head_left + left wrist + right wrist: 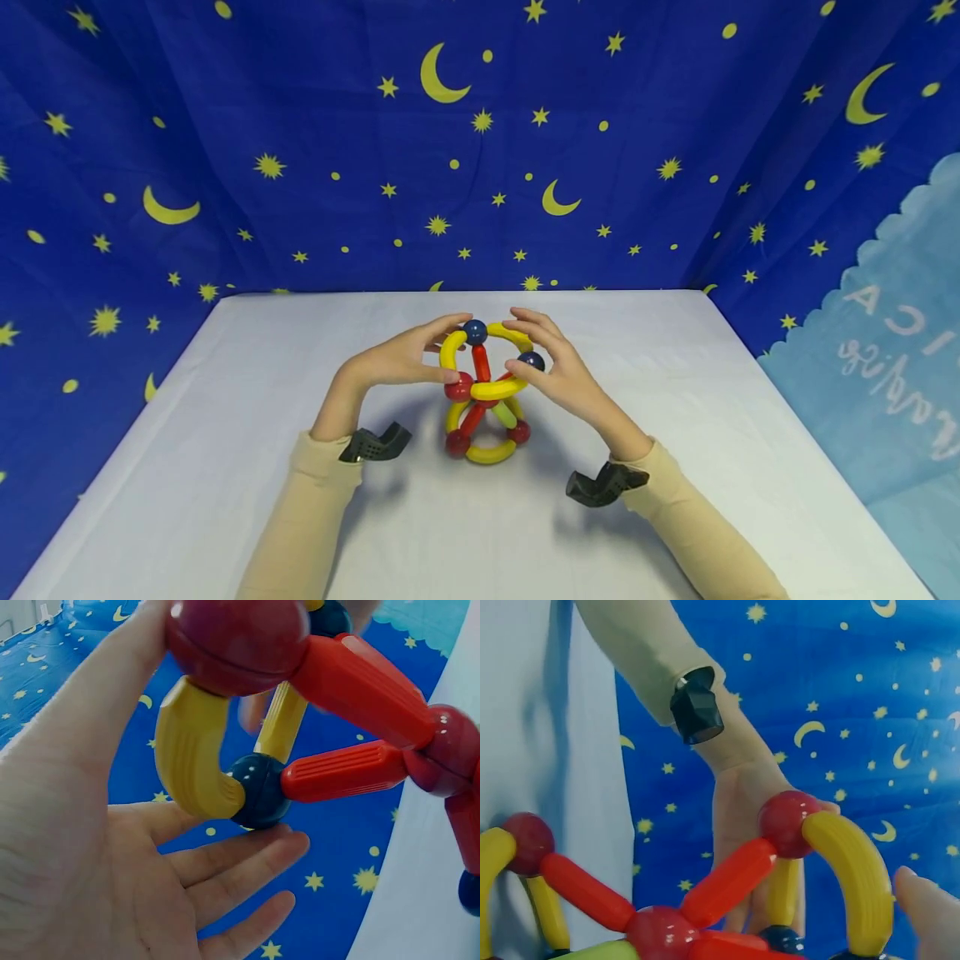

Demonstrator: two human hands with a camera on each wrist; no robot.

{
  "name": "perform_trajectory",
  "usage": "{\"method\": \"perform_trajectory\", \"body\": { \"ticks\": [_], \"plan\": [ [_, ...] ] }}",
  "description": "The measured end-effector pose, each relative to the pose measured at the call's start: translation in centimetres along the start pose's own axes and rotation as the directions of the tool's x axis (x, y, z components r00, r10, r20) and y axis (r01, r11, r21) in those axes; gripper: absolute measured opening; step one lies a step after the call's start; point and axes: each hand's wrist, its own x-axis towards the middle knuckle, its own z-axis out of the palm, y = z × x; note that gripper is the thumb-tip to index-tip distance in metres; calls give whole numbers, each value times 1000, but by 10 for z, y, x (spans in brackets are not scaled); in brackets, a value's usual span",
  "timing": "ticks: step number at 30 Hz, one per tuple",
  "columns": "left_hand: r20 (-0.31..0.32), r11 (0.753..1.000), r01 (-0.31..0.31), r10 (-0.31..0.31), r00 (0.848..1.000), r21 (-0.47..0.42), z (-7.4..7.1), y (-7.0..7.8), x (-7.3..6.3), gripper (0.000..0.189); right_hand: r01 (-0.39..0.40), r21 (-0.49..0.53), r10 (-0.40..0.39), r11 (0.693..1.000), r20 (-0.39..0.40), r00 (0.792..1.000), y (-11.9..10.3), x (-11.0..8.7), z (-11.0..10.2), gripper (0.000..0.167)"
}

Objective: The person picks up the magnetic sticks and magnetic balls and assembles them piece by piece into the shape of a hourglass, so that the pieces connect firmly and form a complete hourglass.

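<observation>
A ball-and-rod toy structure (pixel 498 389) stands on the table, with an upper and a lower ring of curved yellow rods joined through a central red ball (pixel 662 934). My left hand (pixel 397 354) holds the upper ring's left side. Its thumb is against a red ball (pixel 240 645), and its fingers reach a dark blue ball (pixel 259 791). On the opposite side my right hand (pixel 562 371) grips the ring around another dark blue ball (pixel 532 361), thumb in front and fingers behind. The right wrist view shows only that hand's thumb (pixel 930 911) and cuts off the structure's lower part.
A white-covered table (pixel 225 417) lies beneath the structure. Behind it hangs a blue cloth (pixel 337 125) with yellow moons and stars. A light blue panel (pixel 892 333) with lettering is at the right. Black wrist mounts (pixel 375 443) sit at both cuffs.
</observation>
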Motion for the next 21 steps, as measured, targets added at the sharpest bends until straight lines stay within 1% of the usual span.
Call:
{"method": "perform_trajectory", "body": {
  "ticks": [2, 3, 5, 9, 11, 16, 21],
  "plan": [
    [2, 1000, -14, 14, 1000, -8, 2, 0, 1, 85, -73, 17, 72, 997, 57, 996, 2, -2, 2, 47],
    [2, 1000, -23, 23, 1000, -11, 2, -1, 1, 85, -98, 29, 95, 995, 81, 992, 3, -3, 3, 48],
    [3, 999, -33, 33, 999, -18, 2, -1, 1, 86, -128, 65, 120, 990, 103, 987, 5, -5, 5, 49],
    [5, 998, -51, 51, 999, -26, 1, -2, 1, 86, -123, 109, 114, 986, 79, 990, 5, -8, 10, 48],
    [1, 998, -51, 51, 999, -27, 0, -5, 1, 81, -112, 115, 105, 987, 68, 992, 4, -8, 13, 49],
    [-4, 998, -50, 50, 999, -44, -2, -12, 0, 67, -120, 125, 113, 985, 60, 992, 2, -8, 18, 52],
    [6, 995, -59, 60, 998, -79, -2, -14, 0, 68, -148, 141, 141, 979, 63, 988, 3, -9, 19, 51]
  ]
}}
